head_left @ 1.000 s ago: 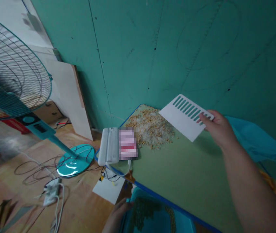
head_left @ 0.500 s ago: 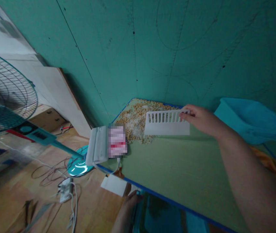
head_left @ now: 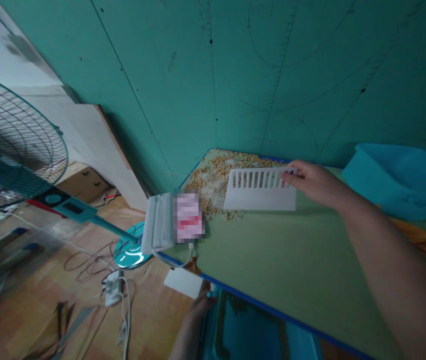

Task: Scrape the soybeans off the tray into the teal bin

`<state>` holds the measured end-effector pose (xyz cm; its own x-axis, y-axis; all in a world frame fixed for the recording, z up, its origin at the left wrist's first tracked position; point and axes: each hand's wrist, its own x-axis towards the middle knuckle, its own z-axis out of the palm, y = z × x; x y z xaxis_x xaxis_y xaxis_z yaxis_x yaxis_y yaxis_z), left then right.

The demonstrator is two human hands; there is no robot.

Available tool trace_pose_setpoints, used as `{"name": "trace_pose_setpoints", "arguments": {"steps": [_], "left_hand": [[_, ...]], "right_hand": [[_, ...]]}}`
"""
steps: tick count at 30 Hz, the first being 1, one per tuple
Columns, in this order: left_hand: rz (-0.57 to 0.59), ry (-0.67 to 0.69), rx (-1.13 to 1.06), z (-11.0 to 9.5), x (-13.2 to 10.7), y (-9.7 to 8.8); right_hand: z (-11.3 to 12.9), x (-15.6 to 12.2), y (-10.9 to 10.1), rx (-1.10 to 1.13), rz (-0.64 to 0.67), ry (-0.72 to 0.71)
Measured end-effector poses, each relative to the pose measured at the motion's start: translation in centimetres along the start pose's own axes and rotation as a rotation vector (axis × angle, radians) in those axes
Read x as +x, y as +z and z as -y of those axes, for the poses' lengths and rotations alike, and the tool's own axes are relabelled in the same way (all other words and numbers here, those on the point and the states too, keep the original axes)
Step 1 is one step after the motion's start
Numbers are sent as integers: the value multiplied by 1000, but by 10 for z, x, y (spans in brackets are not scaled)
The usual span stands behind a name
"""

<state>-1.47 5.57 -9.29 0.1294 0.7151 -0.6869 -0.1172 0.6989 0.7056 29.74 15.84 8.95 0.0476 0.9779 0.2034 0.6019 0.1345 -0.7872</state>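
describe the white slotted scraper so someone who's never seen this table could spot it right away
Start at the green table pushed into the corner of the teal wall. Near its far corner lies a pile of yellowish grains, and the white slotted scraper stands on edge right beside it, held at its top corner by the right hand. It is the only flat white card with a row of narrow slots along its top.

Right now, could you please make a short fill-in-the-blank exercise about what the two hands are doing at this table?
1. The right hand holds a slotted white ____ by its top corner.
2. The card's lower edge stands on the green table beside a pile of ____.
3. The left hand grips a ____ basin below the table's edge.

Missing words: card; beans; blue
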Motion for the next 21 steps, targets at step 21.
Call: {"name": "trace_pose_setpoints", "arguments": {"steps": [21], "left_hand": [[106,-132,24,-15,-31,-30]], "right_hand": [[-5,0,11,122,74,54]]}}
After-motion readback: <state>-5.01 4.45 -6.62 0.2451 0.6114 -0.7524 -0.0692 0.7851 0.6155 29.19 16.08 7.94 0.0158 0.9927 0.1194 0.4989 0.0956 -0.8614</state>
